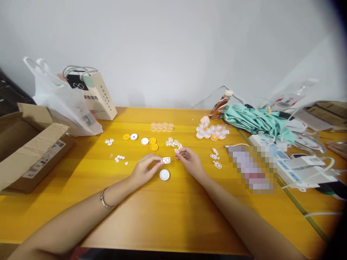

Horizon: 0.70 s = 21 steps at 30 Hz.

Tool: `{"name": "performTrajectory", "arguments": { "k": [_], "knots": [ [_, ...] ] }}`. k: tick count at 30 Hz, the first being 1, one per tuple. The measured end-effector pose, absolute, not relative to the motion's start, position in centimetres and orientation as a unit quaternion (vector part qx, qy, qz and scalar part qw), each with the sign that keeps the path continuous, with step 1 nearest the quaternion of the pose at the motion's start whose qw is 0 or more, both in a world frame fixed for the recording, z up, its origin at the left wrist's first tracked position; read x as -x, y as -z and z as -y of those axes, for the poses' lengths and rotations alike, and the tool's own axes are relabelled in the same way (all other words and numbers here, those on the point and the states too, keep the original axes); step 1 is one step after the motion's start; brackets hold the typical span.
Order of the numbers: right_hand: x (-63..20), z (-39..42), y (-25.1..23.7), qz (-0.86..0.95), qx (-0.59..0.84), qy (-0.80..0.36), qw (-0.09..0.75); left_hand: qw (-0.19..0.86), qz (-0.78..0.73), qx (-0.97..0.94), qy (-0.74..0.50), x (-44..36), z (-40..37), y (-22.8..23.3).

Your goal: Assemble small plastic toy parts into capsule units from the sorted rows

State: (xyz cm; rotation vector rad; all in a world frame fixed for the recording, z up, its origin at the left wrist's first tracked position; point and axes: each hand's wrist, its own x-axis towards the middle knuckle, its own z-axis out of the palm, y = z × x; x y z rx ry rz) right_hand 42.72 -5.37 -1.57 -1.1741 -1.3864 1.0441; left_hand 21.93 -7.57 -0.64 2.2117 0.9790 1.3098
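Note:
My left hand [148, 168] pinches a small white plastic piece with cut-out holes [166, 160] between thumb and fingers. To its right, my right hand [189, 160] is closed on a similar white openwork piece [176, 151]. Just below the held pieces, a round white cap [164, 175] lies on the table. A cluster of white openwork pieces [170, 142] lies beyond my hands. Farther left are yellow rings [153, 141] and white rings [145, 141]. Small white discs [119, 158] are scattered left of my left hand. More openwork pieces [217, 164] lie to the right.
Clear round cups [162, 127] stand in a row at the back. Capped clear containers [213, 131] are grouped back right, near a brown drink bottle [221, 104]. A cardboard box [32, 155] and bags [73, 104] stand left. A power strip [282, 162] lies right; another person's hand [337, 148] shows far right.

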Motion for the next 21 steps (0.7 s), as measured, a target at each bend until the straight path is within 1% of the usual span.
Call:
{"name": "performTrajectory", "arguments": {
  "k": [7,11,17,21],
  "knots": [
    [-42.4,5.9,0.5,0.508,0.450,-0.519,0.519,0.217,-0.365,-0.786,-0.450,-22.0,7.3,0.8],
    [-42.1,6.5,0.0,0.459,0.445,-0.578,0.507,0.228,-0.367,-0.788,-0.439,-22.0,7.3,0.7],
    [-42.2,6.6,-0.5,0.447,0.441,-0.586,0.512,0.230,-0.368,-0.788,-0.437,-22.0,7.4,0.7],
    [-42.2,6.8,-0.6,0.467,0.427,-0.596,0.494,0.228,-0.370,-0.785,-0.441,-22.0,7.3,0.7]
  ]
}}
